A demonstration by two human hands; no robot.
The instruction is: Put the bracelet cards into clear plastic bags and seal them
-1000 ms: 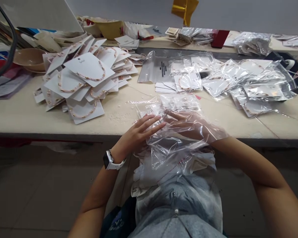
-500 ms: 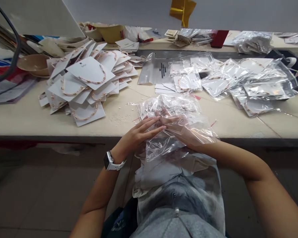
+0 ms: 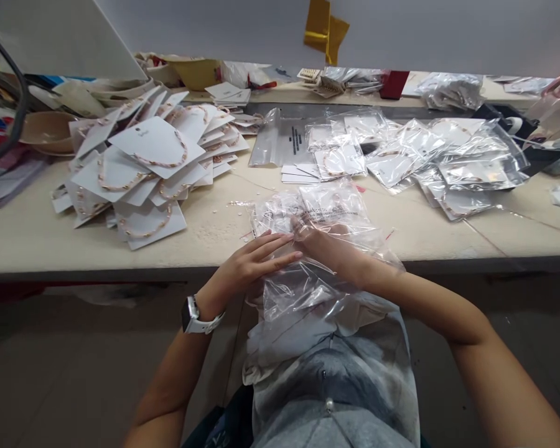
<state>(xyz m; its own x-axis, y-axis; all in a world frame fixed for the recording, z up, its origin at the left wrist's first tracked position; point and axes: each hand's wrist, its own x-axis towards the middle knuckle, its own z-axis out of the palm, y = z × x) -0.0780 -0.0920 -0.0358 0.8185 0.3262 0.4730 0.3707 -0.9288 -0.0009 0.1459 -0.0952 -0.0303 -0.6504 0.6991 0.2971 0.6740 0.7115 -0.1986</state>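
My left hand [image 3: 256, 258] lies with fingers stretched flat on a stack of clear plastic bags [image 3: 329, 205] at the table's front edge. My right hand [image 3: 329, 246] is just to its right, seen through the plastic, its fingers curled and pinching the edge of one clear bag. More loose bags [image 3: 298, 295] spill down onto my lap. A heap of white cards with bead necklaces [image 3: 140, 162] lies on the left of the table. Bagged cards [image 3: 448, 162] are spread on the right.
A flat printed zip bag [image 3: 280, 140] and a few bare cards [image 3: 298, 173] lie mid-table. A beige bowl [image 3: 46, 130] and black cable [image 3: 14, 118] are far left. A yellow bowl [image 3: 196, 68], a red box [image 3: 394, 84] and more bags sit at the back.
Both hands have moved slightly forward onto the bag stack at the table edge. My right hand has drawn in and curled at the bag's edge. The view shifted a little rightward.
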